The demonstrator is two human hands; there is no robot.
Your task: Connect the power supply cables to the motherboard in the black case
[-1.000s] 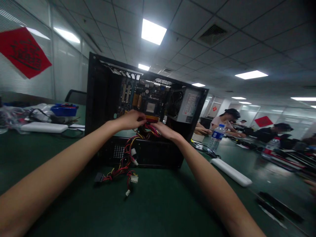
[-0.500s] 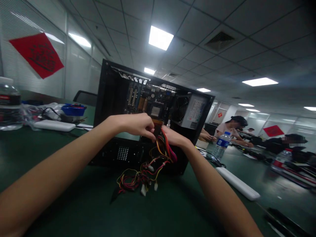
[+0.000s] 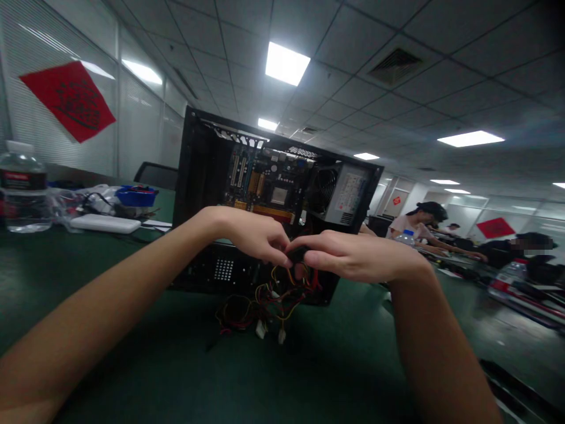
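An open black computer case (image 3: 182, 171) lies on its side on the table, its inside facing me. In it are a motherboard (image 3: 265, 176) and a power supply (image 3: 353, 191). In front of the board, my left hand (image 3: 256, 235) is closed, its thumb and fingertips pinching a dark power cable connector (image 3: 298, 253). My right hand (image 3: 353, 254) grips the same connector from the right, fingers over it and thumb below. Yellow and red wires run down from it to a bundle of power cables (image 3: 265, 300) with white plugs, resting on the table. Part of the connector is hidden by my fingers.
A water bottle (image 3: 23, 188), a white flat box (image 3: 106, 223) and a blue tray (image 3: 136, 195) with small items stand at the left. At the right are another bottle (image 3: 509, 277), dark parts (image 3: 521, 391) and a seated person (image 3: 417, 221) at work.
My right hand has drawn back from behind the cables and turned, now covering the connector from the right. My left hand has moved slightly right and down, the cables with it.
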